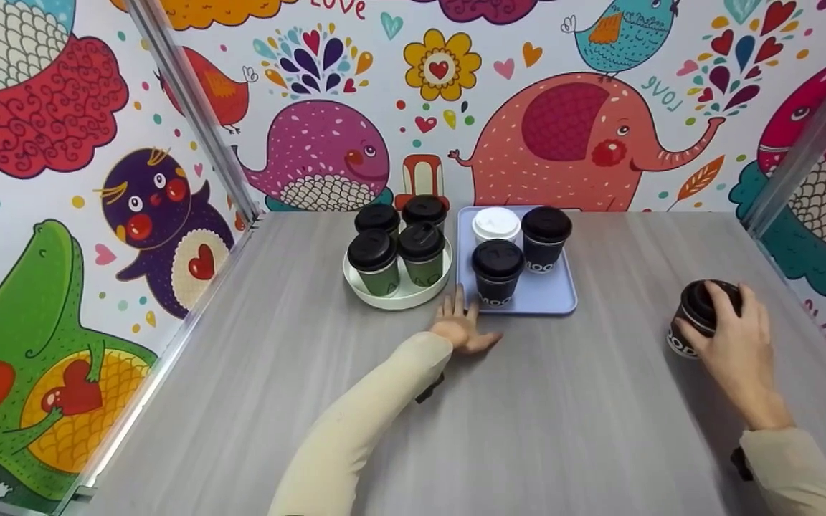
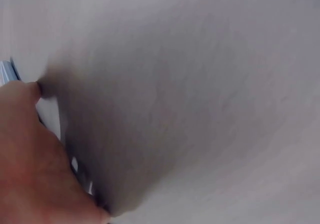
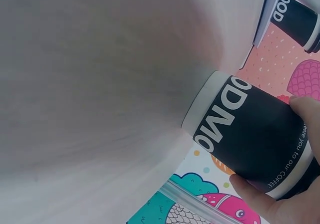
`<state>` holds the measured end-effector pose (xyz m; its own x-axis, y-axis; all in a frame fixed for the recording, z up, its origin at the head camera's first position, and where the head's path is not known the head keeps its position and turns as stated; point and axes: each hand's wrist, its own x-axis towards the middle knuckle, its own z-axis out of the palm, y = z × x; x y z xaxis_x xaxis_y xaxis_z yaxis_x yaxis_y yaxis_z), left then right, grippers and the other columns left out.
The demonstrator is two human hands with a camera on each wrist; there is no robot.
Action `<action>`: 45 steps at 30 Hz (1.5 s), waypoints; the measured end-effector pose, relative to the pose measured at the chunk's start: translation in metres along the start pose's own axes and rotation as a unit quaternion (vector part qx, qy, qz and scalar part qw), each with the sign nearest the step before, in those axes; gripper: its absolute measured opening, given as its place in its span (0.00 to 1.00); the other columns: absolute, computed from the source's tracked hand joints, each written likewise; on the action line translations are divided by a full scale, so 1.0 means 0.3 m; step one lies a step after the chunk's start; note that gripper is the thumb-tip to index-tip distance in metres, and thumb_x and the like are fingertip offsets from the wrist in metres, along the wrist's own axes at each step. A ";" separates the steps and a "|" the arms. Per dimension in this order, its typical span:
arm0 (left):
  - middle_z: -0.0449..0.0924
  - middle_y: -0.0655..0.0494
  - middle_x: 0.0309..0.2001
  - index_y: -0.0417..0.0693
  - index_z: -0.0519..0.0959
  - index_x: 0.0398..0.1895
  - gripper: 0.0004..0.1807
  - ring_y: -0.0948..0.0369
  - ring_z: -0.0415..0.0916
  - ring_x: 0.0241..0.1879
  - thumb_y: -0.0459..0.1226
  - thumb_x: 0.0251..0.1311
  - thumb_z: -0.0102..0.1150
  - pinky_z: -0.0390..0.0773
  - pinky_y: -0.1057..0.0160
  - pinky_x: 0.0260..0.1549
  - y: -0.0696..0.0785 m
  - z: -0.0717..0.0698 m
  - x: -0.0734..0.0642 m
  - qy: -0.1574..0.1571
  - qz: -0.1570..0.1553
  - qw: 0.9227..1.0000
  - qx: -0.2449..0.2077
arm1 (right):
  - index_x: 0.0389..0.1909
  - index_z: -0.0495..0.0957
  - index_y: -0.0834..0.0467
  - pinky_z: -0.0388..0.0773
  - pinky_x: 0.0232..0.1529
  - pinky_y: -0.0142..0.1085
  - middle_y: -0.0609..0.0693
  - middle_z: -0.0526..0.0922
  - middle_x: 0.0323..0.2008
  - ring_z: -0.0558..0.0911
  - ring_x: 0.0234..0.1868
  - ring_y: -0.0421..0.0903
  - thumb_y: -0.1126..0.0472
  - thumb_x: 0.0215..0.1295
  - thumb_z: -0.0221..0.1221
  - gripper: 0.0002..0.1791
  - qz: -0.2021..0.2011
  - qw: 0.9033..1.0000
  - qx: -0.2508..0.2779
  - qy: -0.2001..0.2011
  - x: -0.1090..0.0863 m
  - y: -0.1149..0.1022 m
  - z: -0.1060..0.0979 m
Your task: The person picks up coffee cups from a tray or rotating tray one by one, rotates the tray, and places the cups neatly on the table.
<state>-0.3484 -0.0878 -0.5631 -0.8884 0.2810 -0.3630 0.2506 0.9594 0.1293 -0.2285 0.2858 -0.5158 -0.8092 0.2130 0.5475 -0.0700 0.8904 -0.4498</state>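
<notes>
My right hand [image 1: 743,355] grips a black paper coffee cup [image 1: 687,324] from above, around its black lid, at the table's right side. In the right wrist view, white lettering shows on this upright cup [image 3: 250,126], with finger and thumb on opposite sides near the lid. My left hand [image 1: 460,331] is spread with straight fingers at the near left corner of a lavender tray [image 1: 549,297]; whether it touches the tray, I cannot tell. On that tray stand two black-lidded cups and one white-lidded cup [image 1: 495,226]. Only part of the left hand [image 2: 35,169] shows in the left wrist view.
Left of the lavender tray, a round white tray [image 1: 393,302] holds several green cups [image 1: 378,279] with black lids. The grey table [image 1: 563,416] is bordered by printed cartoon panels [image 1: 399,72] and metal posts [image 1: 194,93] at the back corners.
</notes>
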 end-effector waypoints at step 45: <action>0.24 0.43 0.85 0.55 0.45 0.85 0.52 0.42 0.32 0.85 0.72 0.68 0.40 0.42 0.48 0.84 -0.001 0.004 -0.007 0.010 0.007 1.000 -0.007 | 0.65 0.76 0.56 0.74 0.57 0.71 0.74 0.69 0.68 0.70 0.65 0.72 0.60 0.55 0.71 0.33 -0.078 0.995 0.061 -0.014 -0.035 -0.435 0.285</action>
<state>-0.3460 -0.0887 -0.5635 -0.8924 0.2945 -0.3420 0.2582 0.9547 0.1481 -0.2609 0.1330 -0.5232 -0.7987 0.0638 0.5984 -0.2645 0.8560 -0.4443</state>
